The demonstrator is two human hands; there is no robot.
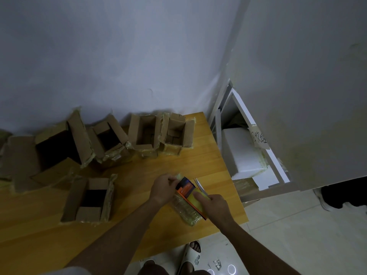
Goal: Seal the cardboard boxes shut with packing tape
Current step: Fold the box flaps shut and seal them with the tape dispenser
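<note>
Fingers of the left hand pinch the far end of a tape dispenser, lower centre of the frame; the right hand closes on its near end, forefinger flat along the yellow body. Largest first: the wooden table, then five open cardboard boxes, the biggest at left, the nearest lower left, flaps all up. Probably the tape's free end is being found; peel it squarely, then fold flaps flat first.

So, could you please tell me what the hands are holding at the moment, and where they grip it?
Both hands hold a tape dispenser above the table: left hand at its far end, right hand on its near side.
</note>
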